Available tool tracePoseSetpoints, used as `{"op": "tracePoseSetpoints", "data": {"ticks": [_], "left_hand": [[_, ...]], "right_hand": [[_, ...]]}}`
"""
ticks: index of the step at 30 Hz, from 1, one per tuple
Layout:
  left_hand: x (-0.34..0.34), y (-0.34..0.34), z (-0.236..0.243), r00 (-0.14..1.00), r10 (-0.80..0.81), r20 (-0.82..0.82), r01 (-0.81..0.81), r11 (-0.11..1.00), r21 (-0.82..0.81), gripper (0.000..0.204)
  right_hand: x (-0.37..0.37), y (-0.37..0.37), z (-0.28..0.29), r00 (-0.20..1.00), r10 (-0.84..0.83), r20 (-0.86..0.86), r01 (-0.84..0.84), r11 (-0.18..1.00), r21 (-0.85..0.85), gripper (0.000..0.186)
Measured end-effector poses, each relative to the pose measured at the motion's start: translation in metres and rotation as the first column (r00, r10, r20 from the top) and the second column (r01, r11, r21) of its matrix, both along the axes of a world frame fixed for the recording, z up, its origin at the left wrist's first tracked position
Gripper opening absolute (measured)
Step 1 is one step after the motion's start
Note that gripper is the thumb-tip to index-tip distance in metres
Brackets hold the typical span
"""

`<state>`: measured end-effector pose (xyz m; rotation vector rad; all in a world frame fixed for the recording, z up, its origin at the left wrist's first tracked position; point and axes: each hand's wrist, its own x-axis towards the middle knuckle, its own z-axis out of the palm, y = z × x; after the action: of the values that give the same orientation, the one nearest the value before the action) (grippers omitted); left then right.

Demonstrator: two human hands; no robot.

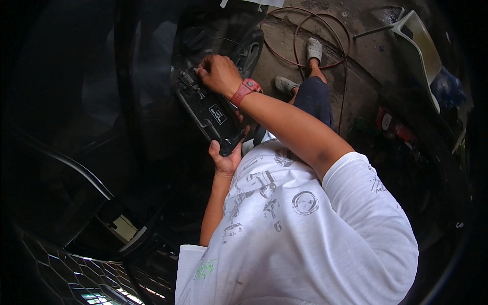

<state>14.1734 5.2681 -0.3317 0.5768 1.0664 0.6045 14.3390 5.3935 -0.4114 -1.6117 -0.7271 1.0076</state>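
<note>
A black fuel filler flap [211, 119] with a small printed label on its inner face slants beside the dark car body [91, 91]. My left hand [226, 158] grips its lower end, thumb on the near side and fingers coming round the right edge. At its upper end is a hinge-like metal part [188, 80]. My right hand [219, 73], a red watch on its wrist, is closed with the fingertips pinched right beside that part. Whatever lies between those fingertips is too small to make out.
A dark wheel [252, 53] is just beyond my right hand. A reddish hose [329, 20] loops over the concrete floor [366, 81]. My feet in pale clogs [314, 49] stand near it. A pale plastic chair [424, 51] is at the far right, above assorted clutter including a red item [396, 127].
</note>
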Motion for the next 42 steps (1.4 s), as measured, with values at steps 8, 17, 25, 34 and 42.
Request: {"op": "tracePoseSetpoints", "data": {"ticks": [8, 17, 25, 34, 42], "left_hand": [[0.0014, -0.0007, 0.0009, 1.0, 0.008, 0.003, -0.008, 1.0, 0.003, 0.111], [0.0015, -0.0002, 0.0016, 1.0, 0.014, -0.006, -0.014, 1.0, 0.002, 0.111], [0.0024, -0.0004, 0.0033, 1.0, 0.015, -0.014, -0.015, 1.0, 0.0, 0.112], [0.001, -0.0004, 0.0014, 1.0, 0.02, -0.001, -0.02, 1.0, 0.001, 0.111], [0.0007, 0.0006, 0.0025, 1.0, 0.016, -0.013, -0.016, 1.0, 0.005, 0.111]], "right_hand": [[-0.0005, -0.001, 0.0026, 1.0, -0.026, 0.0, 0.026, 0.998, -0.052, 0.024], [0.001, -0.0023, 0.006, 0.999, 0.02, 0.029, -0.019, 0.999, -0.041, 0.024], [-0.003, -0.0024, 0.0056, 0.996, -0.038, 0.086, 0.039, 0.999, -0.006, 0.024], [-0.0027, -0.0027, 0.0044, 0.989, 0.001, 0.146, 0.001, 1.0, -0.009, 0.026], [-0.0026, -0.0015, 0.0039, 0.99, 0.013, 0.143, -0.009, 1.0, -0.027, 0.026]]}}
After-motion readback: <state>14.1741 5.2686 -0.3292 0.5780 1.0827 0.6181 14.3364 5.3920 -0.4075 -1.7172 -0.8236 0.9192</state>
